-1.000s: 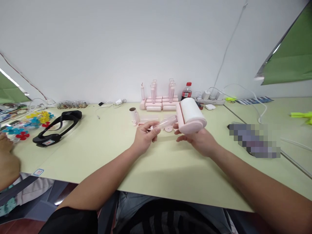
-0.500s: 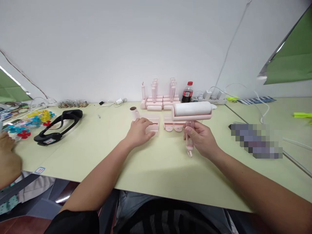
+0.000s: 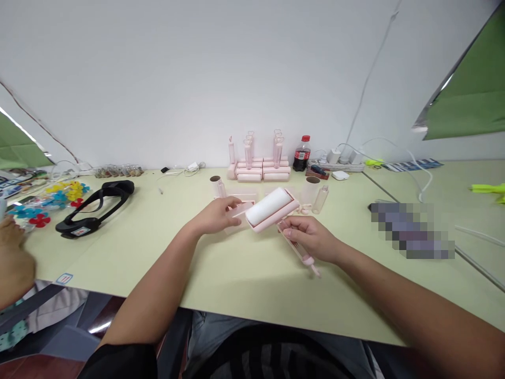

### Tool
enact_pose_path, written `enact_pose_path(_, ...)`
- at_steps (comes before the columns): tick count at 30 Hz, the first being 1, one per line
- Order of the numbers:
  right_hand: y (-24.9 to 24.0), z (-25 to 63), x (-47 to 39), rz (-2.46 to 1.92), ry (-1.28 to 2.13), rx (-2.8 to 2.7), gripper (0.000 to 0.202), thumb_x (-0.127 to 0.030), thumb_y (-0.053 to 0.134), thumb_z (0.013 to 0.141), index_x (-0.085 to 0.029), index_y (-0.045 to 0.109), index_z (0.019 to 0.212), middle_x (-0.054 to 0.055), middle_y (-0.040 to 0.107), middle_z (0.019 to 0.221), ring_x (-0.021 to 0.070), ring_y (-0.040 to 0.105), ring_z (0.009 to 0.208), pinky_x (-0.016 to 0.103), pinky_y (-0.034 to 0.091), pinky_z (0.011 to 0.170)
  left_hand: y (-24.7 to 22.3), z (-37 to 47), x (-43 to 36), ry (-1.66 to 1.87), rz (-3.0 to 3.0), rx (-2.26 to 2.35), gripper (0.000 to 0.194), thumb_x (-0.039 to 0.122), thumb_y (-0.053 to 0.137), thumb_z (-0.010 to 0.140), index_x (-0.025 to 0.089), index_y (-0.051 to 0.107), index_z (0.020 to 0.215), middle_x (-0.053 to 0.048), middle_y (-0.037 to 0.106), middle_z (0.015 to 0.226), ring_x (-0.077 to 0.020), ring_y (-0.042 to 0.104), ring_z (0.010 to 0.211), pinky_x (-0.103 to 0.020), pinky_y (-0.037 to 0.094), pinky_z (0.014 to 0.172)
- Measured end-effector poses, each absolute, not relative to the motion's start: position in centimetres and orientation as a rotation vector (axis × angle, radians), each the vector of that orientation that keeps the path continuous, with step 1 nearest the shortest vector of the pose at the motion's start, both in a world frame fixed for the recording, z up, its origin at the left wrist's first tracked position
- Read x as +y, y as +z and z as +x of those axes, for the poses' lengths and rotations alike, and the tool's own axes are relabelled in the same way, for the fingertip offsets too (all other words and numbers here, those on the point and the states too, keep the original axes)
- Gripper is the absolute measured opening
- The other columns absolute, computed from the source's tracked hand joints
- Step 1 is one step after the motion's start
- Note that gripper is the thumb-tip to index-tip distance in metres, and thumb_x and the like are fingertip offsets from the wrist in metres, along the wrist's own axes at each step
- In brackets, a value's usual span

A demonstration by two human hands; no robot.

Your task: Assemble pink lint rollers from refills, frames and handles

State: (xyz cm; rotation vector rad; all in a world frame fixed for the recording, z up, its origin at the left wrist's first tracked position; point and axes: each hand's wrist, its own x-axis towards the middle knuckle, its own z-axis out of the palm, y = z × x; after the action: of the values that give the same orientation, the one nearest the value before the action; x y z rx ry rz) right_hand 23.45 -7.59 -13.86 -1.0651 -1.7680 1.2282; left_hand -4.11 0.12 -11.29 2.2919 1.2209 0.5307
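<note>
I'm holding a lint roller (image 3: 272,209) mid-frame.
My right hand (image 3: 313,238) is clasping its handle (image 3: 299,250), my left hand (image 3: 215,216) pinching a pink piece (image 3: 239,211).

The roller (image 3: 270,208) in use pairs a white cylinder with a pink frame and a see-through pink handle. The worktop (image 3: 236,279) is pale yellow-green. At its far edge stand pink-and-white rollers (image 3: 249,174) and a bottle (image 3: 302,155) with red cap, red label and near-black drink. Towards its left edge, flower-shaped pieces (image 3: 40,220) show yellow, blue and red; by the near edge, a blue-bordered white tag (image 3: 64,278) bears seemingly reddish marks, too small to confirm.
</note>
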Motion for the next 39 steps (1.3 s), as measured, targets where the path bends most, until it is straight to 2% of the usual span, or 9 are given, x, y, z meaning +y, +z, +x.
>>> enact_pose_path(4, -14.2, 23.4, -7.8, -1.028, 1.366, -1.833, 0.032, -0.049, 0.060, 0.084, -0.019, 0.057, 0.075, -0.004, 0.042, 0.064, 0.0120, 0.037, 0.058, 0.026, 0.029, 0.055, -10.8, -4.4, 0.6, 0.818, 1.910, 1.118, 0.050, 0.041, 0.072, 0.073, 0.018, 0.064, 0.116, -0.009, 0.067, 0.108, -0.0218, 0.062, 0.091, -0.034, 0.048, 0.077)
enact_pose_path(8, -14.1, 23.3, -7.9, -1.022, 1.389, -1.899, 0.035, -0.049, 0.059, 0.086, -0.018, 0.055, 0.071, -0.004, 0.040, 0.064, 0.0114, 0.034, 0.059, 0.026, 0.026, 0.056, -10.3, -4.0, 0.2, 0.909, 1.631, 0.849, 0.052, 0.040, 0.076, 0.072, 0.018, 0.063, 0.118, -0.011, 0.069, 0.107, -0.0223, 0.065, 0.091, -0.031, 0.050, 0.071)
enact_pose_path(16, -14.0, 23.4, -7.9, -1.031, 1.419, -1.910, 0.039, -0.053, 0.057, 0.086, -0.018, 0.052, 0.069, -0.005, 0.038, 0.063, 0.0108, 0.033, 0.058, 0.026, 0.025, 0.054, -10.6, -3.3, -0.4, 0.818, 1.590, 0.727, 0.053, 0.031, 0.080, 0.070, 0.017, 0.063, 0.118, -0.011, 0.068, 0.106, -0.0216, 0.064, 0.096, -0.031, 0.051, 0.077)
enact_pose_path(22, -14.1, 23.3, -7.9, -1.047, 1.437, -1.905, 0.038, -0.052, 0.057, 0.086, -0.018, 0.052, 0.069, -0.005, 0.037, 0.063, 0.0104, 0.032, 0.058, 0.025, 0.025, 0.053, -10.5, -3.1, -0.6, 0.781, 1.620, 0.711, 0.051, 0.033, 0.080, 0.070, 0.018, 0.066, 0.116, -0.011, 0.069, 0.109, -0.0201, 0.064, 0.093, -0.030, 0.051, 0.077)
enact_pose_path(34, -13.9, 23.0, -7.9, -1.085, 1.432, -1.884, 0.040, -0.053, 0.058, 0.084, -0.019, 0.049, 0.065, -0.005, 0.037, 0.059, 0.0107, 0.032, 0.056, 0.025, 0.025, 0.051, -11.3, -2.6, -0.6, 0.748, 1.670, 0.734, 0.052, 0.038, 0.078, 0.072, 0.018, 0.067, 0.119, -0.014, 0.067, 0.121, -0.0254, 0.064, 0.103, -0.037, 0.052, 0.084)
enact_pose_path(39, -13.9, 23.2, -7.9, -1.074, 1.450, -1.856, 0.040, -0.053, 0.058, 0.084, -0.019, 0.049, 0.064, -0.005, 0.037, 0.058, 0.0106, 0.032, 0.055, 0.025, 0.025, 0.051, -11.4, -2.4, -0.8, 0.758, 1.641, 0.718, 0.051, 0.039, 0.079, 0.072, 0.018, 0.068, 0.118, -0.014, 0.068, 0.119, -0.0280, 0.065, 0.105, -0.040, 0.053, 0.086)
